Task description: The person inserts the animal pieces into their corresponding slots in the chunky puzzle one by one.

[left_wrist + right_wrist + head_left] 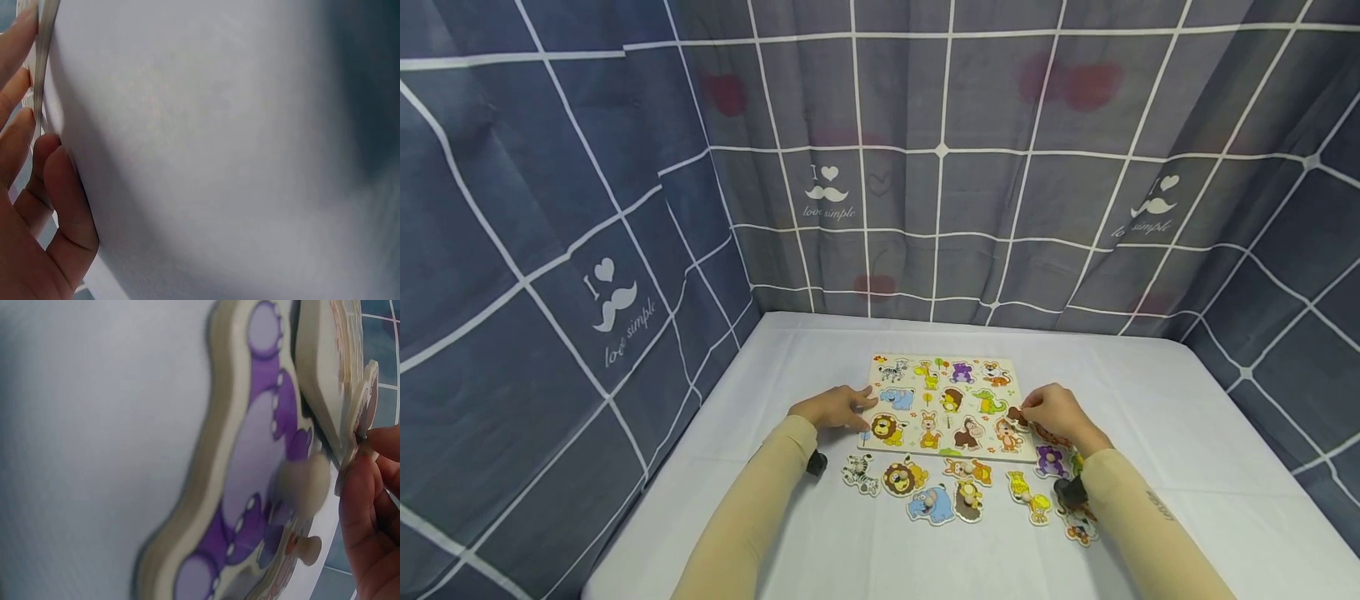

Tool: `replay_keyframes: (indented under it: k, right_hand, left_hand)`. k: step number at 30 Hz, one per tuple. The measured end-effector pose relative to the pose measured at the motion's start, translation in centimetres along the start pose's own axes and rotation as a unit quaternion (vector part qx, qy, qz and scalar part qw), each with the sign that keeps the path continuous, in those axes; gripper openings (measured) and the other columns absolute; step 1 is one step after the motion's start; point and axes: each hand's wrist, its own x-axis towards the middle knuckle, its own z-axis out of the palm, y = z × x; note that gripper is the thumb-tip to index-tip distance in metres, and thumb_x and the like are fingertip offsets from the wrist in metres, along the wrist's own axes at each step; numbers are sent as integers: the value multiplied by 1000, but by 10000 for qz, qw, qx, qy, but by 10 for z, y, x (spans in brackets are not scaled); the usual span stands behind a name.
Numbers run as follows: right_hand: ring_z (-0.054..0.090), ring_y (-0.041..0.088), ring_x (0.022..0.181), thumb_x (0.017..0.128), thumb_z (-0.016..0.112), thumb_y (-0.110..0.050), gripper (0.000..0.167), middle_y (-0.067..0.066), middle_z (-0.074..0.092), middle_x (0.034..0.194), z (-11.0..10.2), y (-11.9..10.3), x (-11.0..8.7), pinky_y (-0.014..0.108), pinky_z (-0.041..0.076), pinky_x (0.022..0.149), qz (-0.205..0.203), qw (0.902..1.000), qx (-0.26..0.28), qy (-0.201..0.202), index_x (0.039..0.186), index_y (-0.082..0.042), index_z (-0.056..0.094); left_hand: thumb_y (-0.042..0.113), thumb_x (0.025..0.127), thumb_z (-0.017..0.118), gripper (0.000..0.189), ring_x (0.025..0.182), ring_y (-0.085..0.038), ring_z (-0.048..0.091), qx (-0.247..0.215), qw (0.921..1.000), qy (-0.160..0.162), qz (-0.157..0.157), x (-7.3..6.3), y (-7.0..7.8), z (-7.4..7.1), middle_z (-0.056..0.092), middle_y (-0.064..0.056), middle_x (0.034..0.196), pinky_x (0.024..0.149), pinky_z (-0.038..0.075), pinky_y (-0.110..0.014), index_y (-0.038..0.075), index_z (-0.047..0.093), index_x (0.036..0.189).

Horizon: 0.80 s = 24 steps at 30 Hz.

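My left hand (pixel 838 408) rests at the left edge of a wooden animal puzzle board (pixel 868 392), its fingertips touching the edge. In the left wrist view those fingers (pixel 69 194) lie along the board's side (pixel 45 56). At the board's right edge, my right hand (pixel 1060 412) pinches a brown animal puzzle piece (pixel 1017 417) by its knob. That piece (pixel 367 406) stands tilted in the right wrist view, seen nearly edge-on. Just below the right hand lies a purple animal piece (pixel 1052 460) with a wooden knob (pixel 306 484).
In front of the board lie knobbed pieces: a zebra (pixel 860 475), a lion (pixel 904 477), an elephant (pixel 931 505), a hedgehog (pixel 968 502), a kangaroo (pixel 967 472) and a giraffe (pixel 1028 498). More pieces lie partly hidden under the right wrist. A checked curtain (pixel 895 192) surrounds the white table (pixel 805 358).
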Motion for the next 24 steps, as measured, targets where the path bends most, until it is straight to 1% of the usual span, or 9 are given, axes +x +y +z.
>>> replay_keyframes:
  k: [7,14,16,24]
  right_hand:
    - [57,17,71,88,68,-12,10,5,69,79,4,-1,1,28,47,61,194,9996,209,-79,88,-3,73]
    - [56,15,66,88,68,-11,10,5,68,77,8,-2,0,27,46,56,299,9986,431,-117,88,-3,73]
    - [55,14,64,88,67,-11,10,4,68,76,9,-3,0,27,45,54,272,9987,413,-114,87,-3,73]
    - [57,17,68,86,69,-11,9,3,68,74,15,-7,0,27,46,59,166,9994,319,20,85,-3,73]
  left_hand:
    - [27,81,81,66,156,-30,17,-13,10000,-38,58,3,-3,1,27,10,164,127,13,-53,24,55,142]
    - [27,81,82,65,156,-29,18,-132,9999,26,22,1,-3,1,29,11,163,127,13,-53,24,57,141]
    - [27,81,82,64,156,-28,18,-129,9999,28,13,0,-3,0,29,11,163,127,13,-53,24,57,141]
    - [26,82,81,64,156,-29,17,-166,9999,25,-3,-1,-2,-1,28,11,163,127,13,-53,24,56,141]
